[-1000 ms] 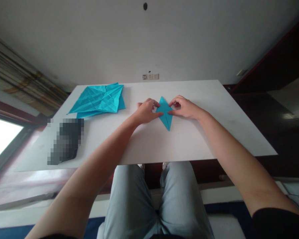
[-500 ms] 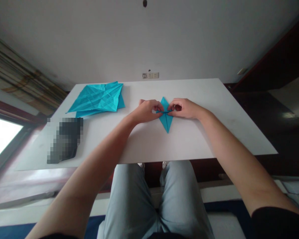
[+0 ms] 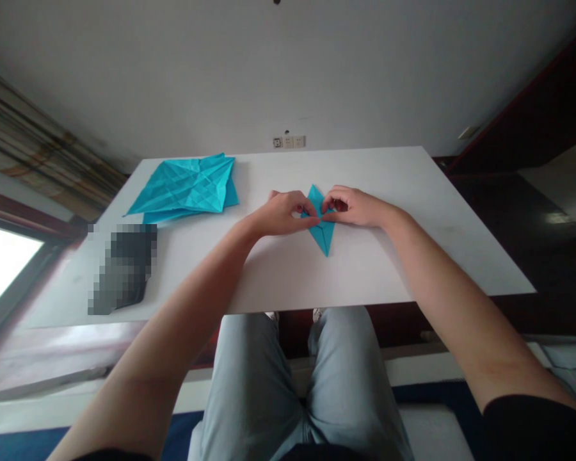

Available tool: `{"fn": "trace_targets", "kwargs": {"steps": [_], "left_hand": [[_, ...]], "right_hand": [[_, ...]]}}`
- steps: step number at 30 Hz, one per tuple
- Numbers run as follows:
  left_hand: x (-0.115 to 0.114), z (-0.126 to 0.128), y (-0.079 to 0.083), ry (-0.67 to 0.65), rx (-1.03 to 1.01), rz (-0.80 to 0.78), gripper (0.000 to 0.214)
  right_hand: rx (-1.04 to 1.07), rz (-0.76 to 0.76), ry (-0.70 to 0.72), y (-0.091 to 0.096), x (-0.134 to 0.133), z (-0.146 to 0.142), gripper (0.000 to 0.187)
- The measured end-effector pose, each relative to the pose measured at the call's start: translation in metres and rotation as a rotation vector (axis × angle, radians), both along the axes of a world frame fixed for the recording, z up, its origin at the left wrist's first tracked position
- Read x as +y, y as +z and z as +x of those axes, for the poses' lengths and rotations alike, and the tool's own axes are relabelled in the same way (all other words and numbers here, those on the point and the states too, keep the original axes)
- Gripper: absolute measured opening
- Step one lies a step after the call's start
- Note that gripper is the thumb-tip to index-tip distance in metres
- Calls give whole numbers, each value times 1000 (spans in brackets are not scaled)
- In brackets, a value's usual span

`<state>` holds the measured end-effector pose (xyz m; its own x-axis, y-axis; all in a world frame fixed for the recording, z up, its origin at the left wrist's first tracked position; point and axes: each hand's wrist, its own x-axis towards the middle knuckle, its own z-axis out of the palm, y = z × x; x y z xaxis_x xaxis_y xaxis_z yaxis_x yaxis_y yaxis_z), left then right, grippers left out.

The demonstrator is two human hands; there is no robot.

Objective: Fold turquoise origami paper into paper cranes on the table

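Raised flap pressed flat on folded blue paper (image 3: 322,232), left hand (image 3: 281,214), right hand (image 3: 352,206) pinching

Both forearms stretch forward, bare to above the elbows, and converge. The left hand (image 3: 281,214) and the right hand (image 3: 352,206) lie knuckles-up and almost meet, thumbs and forefingers pinched closed at their facing tips.

I see black short sleeves (image 3: 537,426) at the bottom edge of my feed. The forearms are bare right down to the left grip (image 3: 281,214) and the right grip (image 3: 358,206). Below are pale blue-grey trousers (image 3: 254,384) — loose and softly creased at the lap.
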<state>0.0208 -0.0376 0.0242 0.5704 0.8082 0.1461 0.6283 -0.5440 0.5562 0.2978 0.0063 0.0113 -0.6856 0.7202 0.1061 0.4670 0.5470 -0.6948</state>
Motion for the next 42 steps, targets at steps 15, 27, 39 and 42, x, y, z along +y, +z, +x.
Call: {"fn": "trace_targets", "kwargs": {"steps": [15,27,39,42], "left_hand": [[2,2,-3,112,58,-20,30],[2,7,-9,210,5,14,27],[2,9,-8,119,31,73,32],[3,7,-3,121,42,50,47]], "right_hand": [[-214,69,-272,0,6,14,39],[199,-56,-251,4,5,13,47],[83,-153,-49,15,-8,-1,79],[43,-145,-5,19,-8,4,77]]}}
